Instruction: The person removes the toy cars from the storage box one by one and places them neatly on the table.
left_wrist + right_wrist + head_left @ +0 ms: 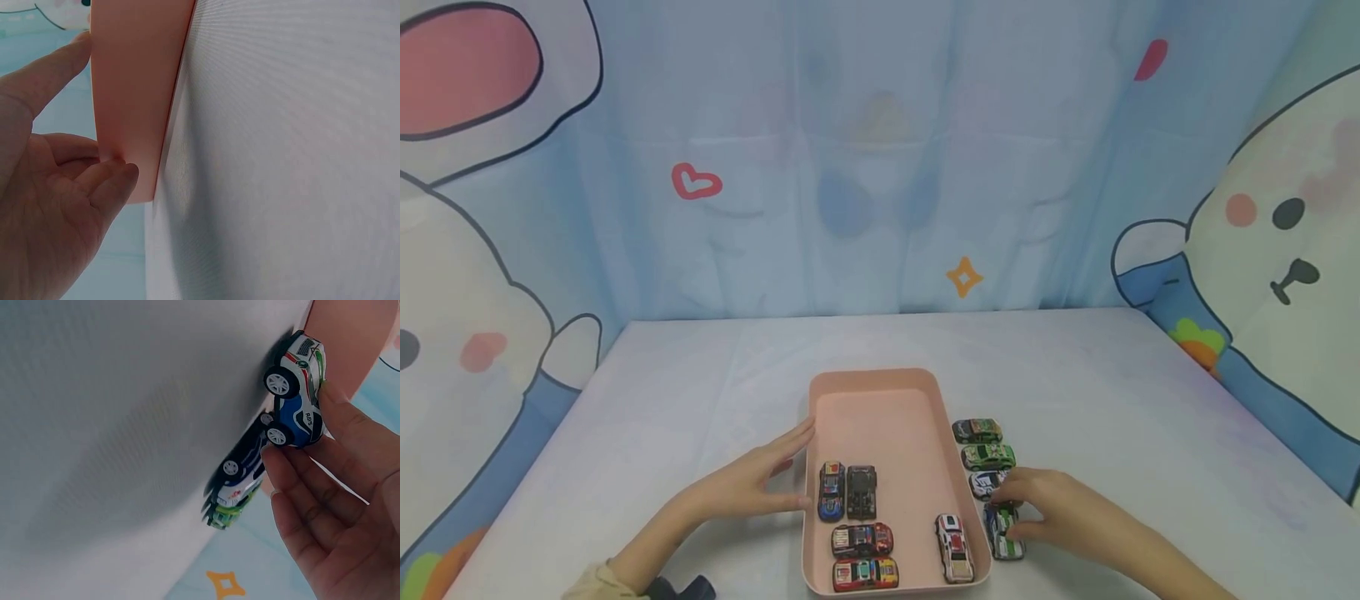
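Note:
A pink tray (880, 408) lies on the table and holds several toy cars, among them a blue one (831, 492), a black one (861, 492) and a white and red one (953, 546). My left hand (786, 471) rests with straight fingers against the tray's left wall (134, 94); in the left wrist view the left hand (94, 153) touches that wall from outside. My right hand (1011, 510) pinches a blue, white and green toy car (1003, 533) on the table just right of the tray. In the right wrist view this car (297, 394) sits between thumb and fingers (294, 487).
Three more toy cars stand in a row right of the tray: a dark one (977, 431), a green one (988, 456) and a white and blue one (983, 483). A white cloth (700, 392) covers the table. A cartoon backdrop (880, 167) closes the back and sides.

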### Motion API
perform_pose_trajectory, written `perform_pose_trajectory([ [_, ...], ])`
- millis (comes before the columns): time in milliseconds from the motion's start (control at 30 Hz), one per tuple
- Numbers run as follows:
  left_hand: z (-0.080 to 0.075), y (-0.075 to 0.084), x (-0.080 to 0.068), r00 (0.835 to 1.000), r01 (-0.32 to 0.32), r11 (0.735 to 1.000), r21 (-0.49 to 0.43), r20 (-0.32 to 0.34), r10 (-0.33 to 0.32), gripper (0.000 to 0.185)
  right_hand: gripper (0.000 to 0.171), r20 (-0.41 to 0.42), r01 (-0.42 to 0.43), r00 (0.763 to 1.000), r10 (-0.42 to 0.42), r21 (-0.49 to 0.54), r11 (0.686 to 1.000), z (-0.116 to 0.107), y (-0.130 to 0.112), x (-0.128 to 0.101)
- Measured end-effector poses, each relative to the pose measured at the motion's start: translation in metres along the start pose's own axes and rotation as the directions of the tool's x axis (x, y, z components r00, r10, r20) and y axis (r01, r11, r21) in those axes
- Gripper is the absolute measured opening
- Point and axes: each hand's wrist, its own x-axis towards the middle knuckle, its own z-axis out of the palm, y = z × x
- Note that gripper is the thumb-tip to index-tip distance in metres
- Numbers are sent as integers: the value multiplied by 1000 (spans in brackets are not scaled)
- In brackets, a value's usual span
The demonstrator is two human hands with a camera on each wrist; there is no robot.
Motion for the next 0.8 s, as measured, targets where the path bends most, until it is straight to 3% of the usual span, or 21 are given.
perform_pose_trajectory([
  [167, 1, 1, 0, 1000, 6, 1000, 6, -1, -6, 91, 28, -14, 21, 1000, -22, -24, 999, 4, -1, -1],
  [800, 0, 2, 0, 1000, 4, 1000, 13, -5, -4, 91, 25, 13, 73, 997, -74, 95, 993, 1, 9, 4],
])
